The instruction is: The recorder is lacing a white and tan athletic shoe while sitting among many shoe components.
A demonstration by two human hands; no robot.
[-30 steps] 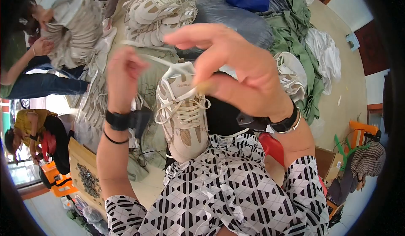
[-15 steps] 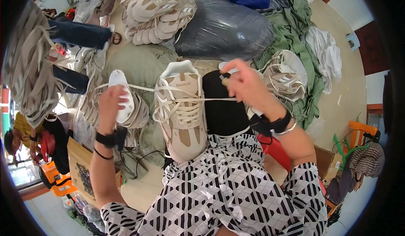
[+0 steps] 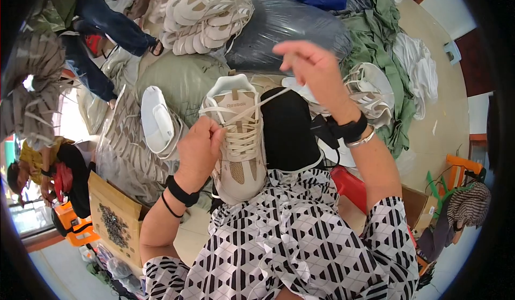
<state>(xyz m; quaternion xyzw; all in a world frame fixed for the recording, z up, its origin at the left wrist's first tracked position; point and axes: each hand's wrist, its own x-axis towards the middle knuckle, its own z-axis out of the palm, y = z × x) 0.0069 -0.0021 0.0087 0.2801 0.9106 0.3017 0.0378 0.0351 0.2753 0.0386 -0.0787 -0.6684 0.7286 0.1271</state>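
A beige and white sneaker (image 3: 240, 166) rests on my lap, toe toward me, its cream laces (image 3: 242, 142) criss-crossed over the tongue. My left hand (image 3: 198, 149) is closed at the shoe's left eyelet edge, thumb and fingers pinched on the shoelace; the exact grip is partly hidden. My right hand (image 3: 316, 77) is raised right of the shoe's collar, its index finger extended and the other fingers curled. One lace end (image 3: 276, 95) runs taut from the top eyelets up to this hand. Beneath that lace lies a black fabric piece (image 3: 288, 131) on my thigh.
Stacked sneakers (image 3: 206, 18) stand ahead, beside a dark plastic-wrapped bundle (image 3: 289, 29). More shoes lie left, and a laced pair (image 3: 371, 93) sits right on green cloth (image 3: 399, 134). A cardboard box (image 3: 113, 214) with small metal pieces is at left. A person in jeans (image 3: 110, 18) stands far left.
My left hand has come in from the far left to the shoe's side. My right hand has risen slightly, drawing the lace upward at a slant. The person at left has shifted.
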